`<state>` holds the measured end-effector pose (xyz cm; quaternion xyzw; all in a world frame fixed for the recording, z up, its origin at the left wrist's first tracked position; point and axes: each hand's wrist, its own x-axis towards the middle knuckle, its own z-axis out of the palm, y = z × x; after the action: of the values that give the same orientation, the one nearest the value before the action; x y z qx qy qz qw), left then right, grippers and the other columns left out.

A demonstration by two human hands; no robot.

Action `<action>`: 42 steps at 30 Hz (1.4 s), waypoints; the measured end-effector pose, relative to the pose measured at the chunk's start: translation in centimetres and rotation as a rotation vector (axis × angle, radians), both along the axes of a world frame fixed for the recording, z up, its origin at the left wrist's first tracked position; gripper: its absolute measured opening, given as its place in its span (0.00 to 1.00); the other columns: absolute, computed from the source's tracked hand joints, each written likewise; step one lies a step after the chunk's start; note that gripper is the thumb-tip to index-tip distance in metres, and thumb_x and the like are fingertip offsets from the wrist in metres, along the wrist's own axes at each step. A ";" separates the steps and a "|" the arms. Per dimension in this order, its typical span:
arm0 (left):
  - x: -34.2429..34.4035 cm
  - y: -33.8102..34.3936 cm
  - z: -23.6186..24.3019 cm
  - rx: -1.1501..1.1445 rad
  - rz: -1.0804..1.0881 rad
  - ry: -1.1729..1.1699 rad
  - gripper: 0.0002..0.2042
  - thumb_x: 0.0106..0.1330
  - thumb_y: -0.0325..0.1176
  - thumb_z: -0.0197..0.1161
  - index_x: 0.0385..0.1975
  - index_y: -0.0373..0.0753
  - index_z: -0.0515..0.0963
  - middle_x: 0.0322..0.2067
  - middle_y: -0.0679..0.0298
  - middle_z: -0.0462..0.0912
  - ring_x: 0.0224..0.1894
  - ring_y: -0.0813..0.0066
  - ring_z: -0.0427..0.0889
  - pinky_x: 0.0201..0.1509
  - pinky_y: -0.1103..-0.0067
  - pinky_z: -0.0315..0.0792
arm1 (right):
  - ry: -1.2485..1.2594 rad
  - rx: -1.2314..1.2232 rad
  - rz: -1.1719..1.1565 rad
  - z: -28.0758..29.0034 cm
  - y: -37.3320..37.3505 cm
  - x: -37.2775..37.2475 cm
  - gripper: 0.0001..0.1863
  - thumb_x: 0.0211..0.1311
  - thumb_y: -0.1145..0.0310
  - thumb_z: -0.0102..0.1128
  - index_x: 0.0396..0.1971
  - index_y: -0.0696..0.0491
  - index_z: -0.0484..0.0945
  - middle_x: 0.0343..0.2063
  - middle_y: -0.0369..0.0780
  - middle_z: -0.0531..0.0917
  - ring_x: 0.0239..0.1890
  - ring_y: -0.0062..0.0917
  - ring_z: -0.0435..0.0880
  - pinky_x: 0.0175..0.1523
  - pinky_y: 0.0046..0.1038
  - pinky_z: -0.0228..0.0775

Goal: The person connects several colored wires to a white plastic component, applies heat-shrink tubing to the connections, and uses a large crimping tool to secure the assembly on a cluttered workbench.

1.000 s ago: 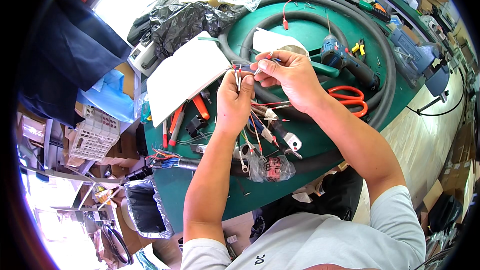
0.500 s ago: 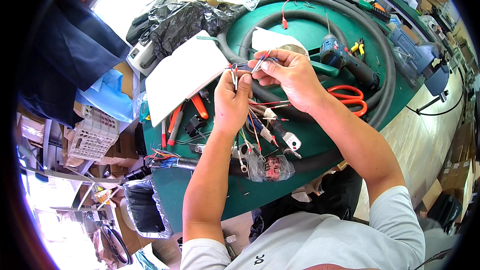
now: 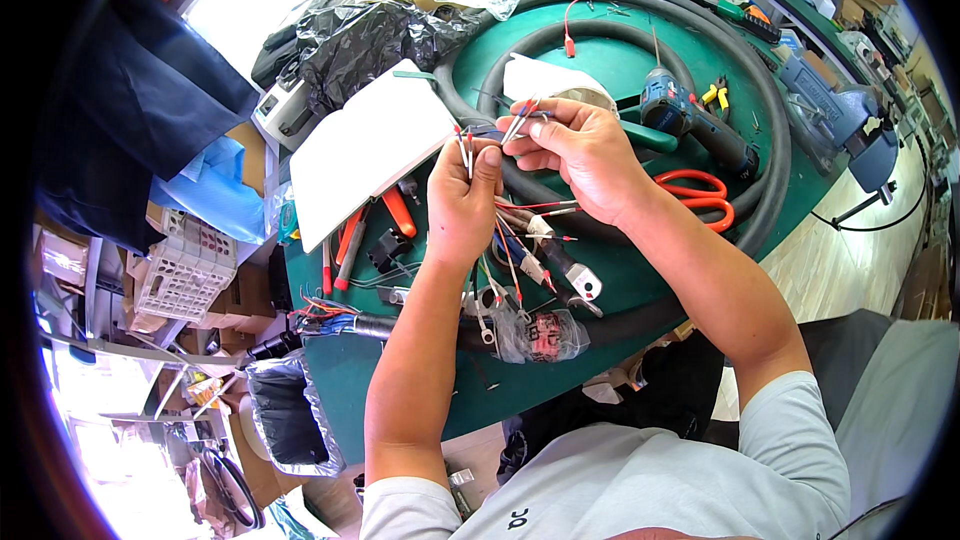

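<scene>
My left hand (image 3: 460,205) is closed around thin white-sleeved wires (image 3: 469,152) with red tips. Just right of it, my right hand (image 3: 592,155) pinches a second bunch of thin wires (image 3: 517,122) with red, white and blue ends. The two hands nearly touch above the table. Below them, more fine wires fan out of a thick black cable (image 3: 640,320), beside metal cable lugs (image 3: 583,283). Clear plastic wrap (image 3: 545,336) surrounds part of that cable. An open white notebook (image 3: 370,155) lies left of my hands. My fingers partly hide where the wires run.
Coils of thick cable (image 3: 775,180) ring the green table (image 3: 400,410). Inside them lie a blue cordless drill (image 3: 690,120), yellow-handled pliers (image 3: 716,95) and orange-handled scissors (image 3: 700,198). A lined bin (image 3: 292,415) stands at the table's lower left. Grey cloth (image 3: 895,390) shows at the lower right.
The fingers of my right hand and its wires have shifted slightly; my left hand stays nearly still. Dark and grey cloth has come into view at the lower right, beside my right arm.
</scene>
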<state>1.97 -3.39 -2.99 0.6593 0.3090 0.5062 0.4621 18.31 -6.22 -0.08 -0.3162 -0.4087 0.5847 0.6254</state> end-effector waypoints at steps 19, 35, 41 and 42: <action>-0.2 0.4 -0.4 0.058 0.149 -0.083 0.16 0.71 0.41 0.56 0.31 0.33 0.80 0.26 0.68 0.79 0.28 0.85 0.71 0.35 0.87 0.67 | -0.045 0.005 -0.210 0.0 0.0 -0.3 0.09 0.65 0.68 0.58 0.36 0.59 0.80 0.30 0.39 0.84 0.28 0.17 0.81 0.32 0.18 0.75; -0.6 0.5 0.0 -0.009 0.141 -0.236 0.18 0.76 0.43 0.41 0.35 0.36 0.72 0.19 0.73 0.61 0.22 0.87 0.59 0.26 0.87 0.57 | 0.002 -0.010 -0.226 -0.6 -0.1 -0.1 0.09 0.66 0.68 0.56 0.36 0.57 0.80 0.32 0.39 0.84 0.29 0.18 0.82 0.36 0.20 0.76; -0.9 0.2 0.6 -0.127 0.093 -0.310 0.12 0.75 0.34 0.42 0.40 0.33 0.71 0.19 0.71 0.63 0.21 0.85 0.60 0.29 0.84 0.61 | 0.023 -0.003 -0.236 -0.7 -0.3 -0.2 0.09 0.66 0.69 0.55 0.38 0.58 0.80 0.32 0.40 0.84 0.29 0.19 0.82 0.37 0.20 0.77; -1.1 0.3 0.4 -0.125 0.058 -0.317 0.11 0.75 0.33 0.44 0.42 0.33 0.71 0.19 0.70 0.66 0.22 0.85 0.63 0.29 0.84 0.63 | 0.022 -0.007 -0.243 -0.6 -0.4 -0.2 0.09 0.66 0.69 0.55 0.38 0.59 0.80 0.32 0.40 0.84 0.29 0.19 0.82 0.37 0.20 0.77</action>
<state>0.91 -3.06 -2.54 0.5321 0.2822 0.5967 0.5302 18.13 -6.58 -0.67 -0.3589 -0.3585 0.5095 0.6951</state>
